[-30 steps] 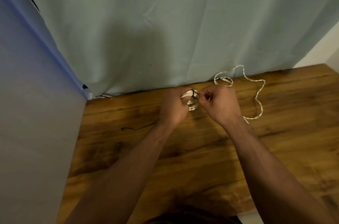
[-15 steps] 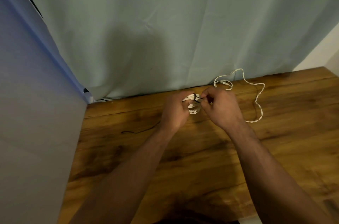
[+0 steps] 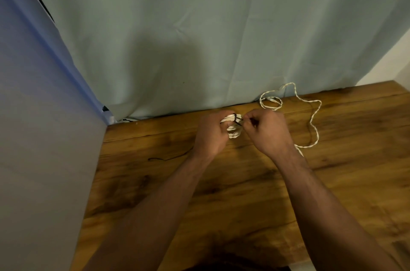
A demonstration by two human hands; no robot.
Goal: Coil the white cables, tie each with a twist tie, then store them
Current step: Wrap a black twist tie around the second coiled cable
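- Your forearms reach up from the bottom edge over the wooden table (image 3: 221,199), meeting near its far side, much as they did a second ago.
- A spare dark twist tie (image 3: 170,158) lies flat on the wood left of your left wrist, where it lay before.
- Your left hand (image 3: 210,135) is curled round the coiled white cable (image 3: 234,132) and holds it just above the table. The grip looks no different from half a second back.
- Your right hand (image 3: 269,132) is closed narrowly, its fingertips pinching the end of the dark tie (image 3: 235,118) close against the coil. That tie crosses over the top of the bundle between your hands.
- Both hands sit a touch lower in view than a second ago. The table's far edge has dropped with them, so the hands have barely moved against the table.
- The loose white cable (image 3: 317,135) trails from behind your right wrist and snakes back to a small loop by the curtain, its shape unchanged.
- A pale green curtain (image 3: 199,38) hangs behind the table, and a blue-grey panel (image 3: 44,137) stands along the left.
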